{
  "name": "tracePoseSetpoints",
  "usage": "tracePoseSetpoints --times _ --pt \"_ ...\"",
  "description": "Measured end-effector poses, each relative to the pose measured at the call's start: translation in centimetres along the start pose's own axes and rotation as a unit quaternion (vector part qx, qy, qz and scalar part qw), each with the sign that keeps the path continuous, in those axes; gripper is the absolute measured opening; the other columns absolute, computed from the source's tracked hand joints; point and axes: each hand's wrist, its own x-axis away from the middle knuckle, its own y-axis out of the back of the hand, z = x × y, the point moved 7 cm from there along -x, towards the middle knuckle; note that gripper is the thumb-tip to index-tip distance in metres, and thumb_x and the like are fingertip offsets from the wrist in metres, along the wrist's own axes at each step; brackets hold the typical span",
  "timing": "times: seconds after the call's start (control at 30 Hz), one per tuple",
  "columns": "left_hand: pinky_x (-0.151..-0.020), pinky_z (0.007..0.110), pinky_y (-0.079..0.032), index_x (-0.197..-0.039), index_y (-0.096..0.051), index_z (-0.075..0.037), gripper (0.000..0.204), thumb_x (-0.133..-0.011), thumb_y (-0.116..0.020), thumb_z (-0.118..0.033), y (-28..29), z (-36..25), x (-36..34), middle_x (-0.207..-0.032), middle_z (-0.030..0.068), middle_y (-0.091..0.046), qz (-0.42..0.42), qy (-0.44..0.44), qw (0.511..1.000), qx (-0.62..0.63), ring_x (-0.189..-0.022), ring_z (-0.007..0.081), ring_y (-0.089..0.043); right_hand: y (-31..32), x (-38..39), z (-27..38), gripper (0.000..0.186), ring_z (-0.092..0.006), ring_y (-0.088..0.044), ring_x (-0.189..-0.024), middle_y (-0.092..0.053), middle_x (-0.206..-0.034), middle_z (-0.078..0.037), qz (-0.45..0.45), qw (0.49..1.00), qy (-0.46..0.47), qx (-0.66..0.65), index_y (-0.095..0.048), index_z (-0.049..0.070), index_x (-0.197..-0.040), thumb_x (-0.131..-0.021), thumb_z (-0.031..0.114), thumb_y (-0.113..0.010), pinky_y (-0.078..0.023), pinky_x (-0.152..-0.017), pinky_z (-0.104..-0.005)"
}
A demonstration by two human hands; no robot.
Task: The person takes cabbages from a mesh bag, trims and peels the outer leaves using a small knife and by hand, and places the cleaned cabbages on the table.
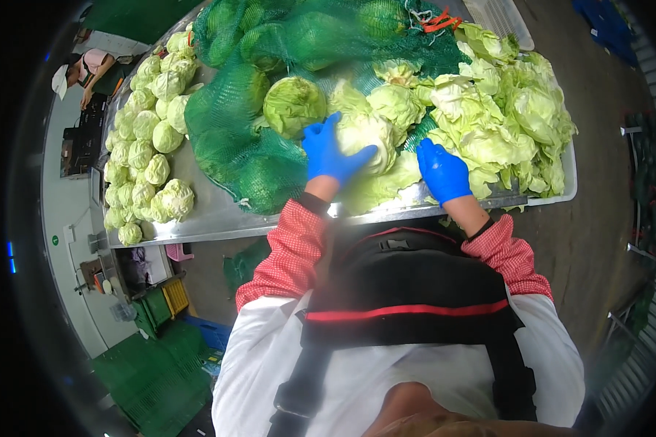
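Observation:
My left hand (334, 153), in a blue glove, has its thumb and fingers spread apart against the near left side of a pale, partly peeled cabbage (368, 136). A rounder green cabbage (294, 107) sits just beyond its fingertips. My right hand (442, 172), also gloved in blue, is closed at the left edge of a heap of loose cabbage leaves (481, 124). Whatever its fingers hold, if anything, is hidden. Between the hands, a loose pale leaf (386, 182) lies on the metal table. Another pale cabbage (396, 107) rests behind the peeled one.
Green mesh sacks (229, 138) of cabbages cover the middle and back of the metal table (219, 222). Many trimmed cabbages (144, 154) are piled at the left. A white tray (570, 175) holds leaves at the right. Another person (91, 69) works at the far left.

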Motion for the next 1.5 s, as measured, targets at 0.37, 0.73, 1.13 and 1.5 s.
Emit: tracePoseSetpoints --times 0.37,0.73,1.13,1.5 --pt "-0.099 0.041 -0.029 -0.133 -0.032 -0.007 0.097 -0.056 -0.078 -0.043 -0.9 3.2 3.3 -0.115 0.0176 -0.036 -0.021 -0.074 0.989 0.13 -0.112 0.0333 -0.035 -1.8 -5.9 4.3 0.044 -0.038 -0.06 -0.082 -0.061 -0.094 -0.02 0.059 0.989 0.004 -0.135 -0.047 0.011 -0.115 -0.081 0.04 -0.052 -0.047 -0.071 -0.0452" --pt "-0.1 0.038 -0.029 -0.13 -0.034 -0.003 0.096 -0.055 -0.081 -0.037 -0.5 4.6 6.0 -0.118 0.0138 -0.035 -0.088 -0.045 0.98 0.174 -0.113 0.0291 -0.036 -2.0 -4.0 7.2 0.08 -0.0403 -0.058 -0.087 -0.059 -0.094 -0.027 0.176 0.973 -0.052 -0.141 -0.034 0.008 -0.131 -0.074 0.06 -0.057 -0.046 -0.077 -0.0432" --pt "-0.097 0.04 -0.032 -0.125 -0.035 0.0 0.092 -0.056 -0.081 -0.039 -0.7 2.4 3.6 -0.117 0.0184 -0.04 -0.113 0.03 0.989 0.095 -0.112 0.032 -0.038 -0.7 -0.7 2.2 0.055 -0.0319 -0.06 -0.091 -0.061 -0.097 -0.019 0.115 0.956 -0.108 -0.248 -0.046 0.01 -0.123 -0.078 0.037 -0.062 -0.047 -0.075 -0.0384" --pt "-0.103 0.045 -0.027 -0.132 -0.028 -0.003 0.099 -0.053 -0.078 -0.033 -0.4 1.9 4.5 -0.128 0.022 -0.031 -0.013 -0.097 0.984 0.152 -0.12 0.0382 -0.03 0.1 -7.7 9.7 0.044 -0.0322 -0.06 -0.077 -0.058 -0.094 -0.013 0.094 0.964 0.245 -0.042 -0.052 0.02 -0.114 -0.079 0.045 -0.053 -0.048 -0.066 -0.0411"
